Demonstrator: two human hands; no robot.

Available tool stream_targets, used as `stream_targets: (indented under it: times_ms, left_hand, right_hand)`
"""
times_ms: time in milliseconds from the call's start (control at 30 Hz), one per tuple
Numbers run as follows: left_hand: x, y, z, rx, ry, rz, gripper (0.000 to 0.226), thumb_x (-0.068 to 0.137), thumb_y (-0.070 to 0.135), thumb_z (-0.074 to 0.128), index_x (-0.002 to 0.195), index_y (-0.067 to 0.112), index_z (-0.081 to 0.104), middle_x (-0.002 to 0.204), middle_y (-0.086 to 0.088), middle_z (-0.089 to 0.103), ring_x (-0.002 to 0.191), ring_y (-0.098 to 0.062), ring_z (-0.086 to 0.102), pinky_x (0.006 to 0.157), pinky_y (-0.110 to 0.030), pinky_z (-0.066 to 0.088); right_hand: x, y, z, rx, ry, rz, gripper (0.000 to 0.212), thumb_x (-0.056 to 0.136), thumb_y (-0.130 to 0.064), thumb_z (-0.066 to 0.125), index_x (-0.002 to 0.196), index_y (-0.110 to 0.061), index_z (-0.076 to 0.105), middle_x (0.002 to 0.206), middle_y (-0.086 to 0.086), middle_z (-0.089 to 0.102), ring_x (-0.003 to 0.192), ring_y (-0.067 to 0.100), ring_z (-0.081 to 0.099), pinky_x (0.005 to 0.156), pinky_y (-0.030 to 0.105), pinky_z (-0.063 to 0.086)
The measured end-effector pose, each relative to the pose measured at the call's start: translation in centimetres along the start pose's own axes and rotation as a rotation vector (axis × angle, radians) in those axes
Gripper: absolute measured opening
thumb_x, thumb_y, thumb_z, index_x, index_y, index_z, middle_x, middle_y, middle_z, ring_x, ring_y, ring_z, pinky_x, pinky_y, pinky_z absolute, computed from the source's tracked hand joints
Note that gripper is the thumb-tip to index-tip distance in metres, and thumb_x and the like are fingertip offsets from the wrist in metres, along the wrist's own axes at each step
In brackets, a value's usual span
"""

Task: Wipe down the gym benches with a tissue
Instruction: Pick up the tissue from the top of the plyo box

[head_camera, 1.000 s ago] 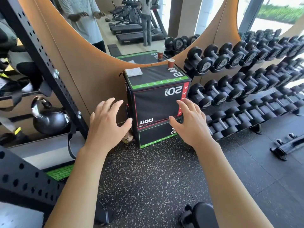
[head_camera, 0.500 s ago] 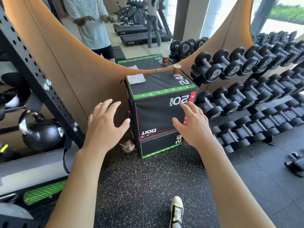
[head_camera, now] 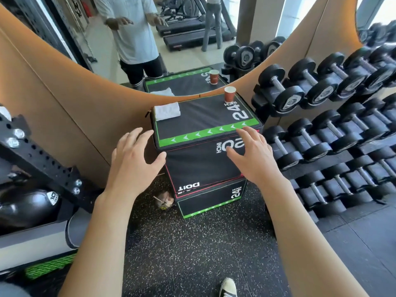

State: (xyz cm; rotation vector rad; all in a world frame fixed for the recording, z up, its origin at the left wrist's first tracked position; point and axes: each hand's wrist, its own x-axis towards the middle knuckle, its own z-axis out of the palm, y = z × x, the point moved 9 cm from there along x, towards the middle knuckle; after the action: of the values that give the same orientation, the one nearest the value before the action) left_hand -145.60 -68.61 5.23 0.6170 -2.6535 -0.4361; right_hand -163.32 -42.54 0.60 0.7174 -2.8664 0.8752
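Note:
A black padded box (head_camera: pixel 199 121) with green and red trim stands against the wall, its top facing up. A folded white tissue (head_camera: pixel 167 111) lies on the top's far left corner. A brown paper cup (head_camera: pixel 230 94) stands at the far right corner. My left hand (head_camera: pixel 132 159) hovers in front of the box's left edge, fingers spread and empty. My right hand (head_camera: pixel 252 155) hovers before the front right corner, fingers spread, holding nothing. Neither hand touches the tissue.
A rack of black dumbbells (head_camera: pixel 334 129) fills the right side. A black perforated steel frame (head_camera: pixel 38 159) and a kettlebell (head_camera: pixel 25 204) stand at left. A mirror (head_camera: pixel 171 39) above the box shows a person. A crumpled object (head_camera: pixel 164 200) lies by the box's base.
The view has come closer to the box and both hands have risen from its lower front towards its top edge. The tissue and cup have stayed put.

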Motion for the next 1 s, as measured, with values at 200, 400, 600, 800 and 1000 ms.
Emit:
stream_targets:
  times_ms: [200,400,600,800,1000]
  left_hand:
    - [3.5,1.1,3.4,0.004,-0.028,-0.045,0.064,0.097,0.049,0.062,0.155,0.025,0.047,0.165,0.001,0.038,0.154,-0.021,0.027,0.125,-0.053,0.029]
    - [7.3,0.7,5.7,-0.015,-0.022,-0.062,0.062,0.096,0.044,0.064,0.153,0.022,0.051,0.163,-0.001,0.041,0.152,-0.022,0.031,0.124,-0.053,0.031]
    - [11.4,-1.5,8.0,-0.017,-0.041,-0.081,0.061,0.097,0.042,0.065,0.153,0.021,0.051,0.162,-0.001,0.042,0.152,-0.022,0.032,0.124,-0.052,0.032]
    - [18.2,-4.6,9.5,-0.038,-0.033,-0.051,0.061,0.098,0.043,0.065,0.153,0.021,0.051,0.162,-0.002,0.042,0.152,-0.022,0.032,0.123,-0.052,0.033]
    - [25.9,-8.9,10.1,-0.063,-0.033,-0.037,0.06,0.098,0.042,0.066,0.151,0.019,0.053,0.161,-0.004,0.043,0.151,-0.024,0.034,0.121,-0.053,0.034]
  right_hand:
    - [5.2,2.7,1.3,0.027,-0.04,-0.009,0.064,0.097,-0.053,0.057,0.153,-0.027,0.042,0.161,-0.003,0.036,0.15,0.023,0.026,0.118,0.049,0.026]
    - [9.8,4.2,3.3,0.047,-0.085,-0.002,0.065,0.097,-0.053,0.055,0.154,-0.026,0.041,0.163,-0.004,0.034,0.15,0.023,0.026,0.119,0.051,0.027]
    - [14.4,3.4,6.4,0.038,-0.119,-0.027,0.066,0.096,-0.053,0.056,0.154,-0.026,0.041,0.163,-0.005,0.033,0.15,0.023,0.027,0.117,0.051,0.028]
    - [20.8,1.6,9.4,0.002,-0.119,-0.033,0.066,0.097,-0.053,0.055,0.155,-0.026,0.04,0.162,-0.005,0.033,0.149,0.023,0.028,0.119,0.051,0.029]
    - [28.5,-3.1,12.3,-0.038,-0.11,-0.047,0.066,0.097,-0.053,0.056,0.154,-0.026,0.041,0.162,-0.005,0.033,0.15,0.023,0.027,0.118,0.05,0.028]
